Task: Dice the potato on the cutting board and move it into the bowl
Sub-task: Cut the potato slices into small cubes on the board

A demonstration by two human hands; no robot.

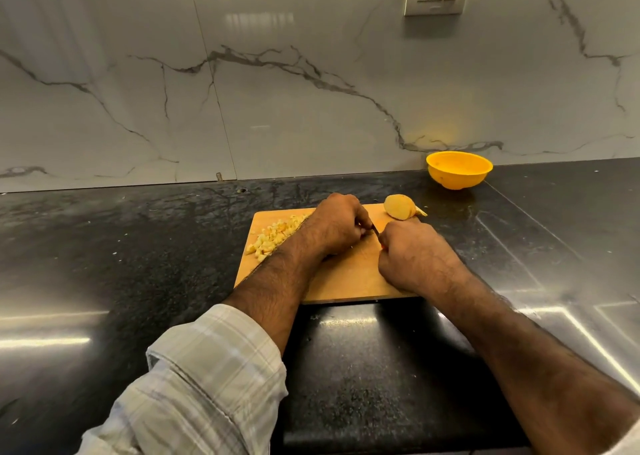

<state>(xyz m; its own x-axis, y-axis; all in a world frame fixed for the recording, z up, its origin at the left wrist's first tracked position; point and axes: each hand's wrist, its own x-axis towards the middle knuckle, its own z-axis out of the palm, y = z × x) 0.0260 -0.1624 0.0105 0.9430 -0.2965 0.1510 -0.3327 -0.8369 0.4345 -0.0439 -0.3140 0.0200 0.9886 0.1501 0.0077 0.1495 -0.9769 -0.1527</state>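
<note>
Our left hand [337, 224] pins a hidden piece | right hand [410, 257] grips knife [375, 230] | diced pile [273, 236] on cutting board [349, 278], potato chunk [398, 206] uncut | bowl [459, 169] looks empty, so roughly halfway

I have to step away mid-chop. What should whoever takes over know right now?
Left hand is curled over a piece on the board; the piece is hidden.
Right hand grips the knife.
Diced pile sits on the board's left; an uncut potato chunk at its far right.
Bowl looks empty.
Left: finish dicing, move everything to the bowl.
</note>
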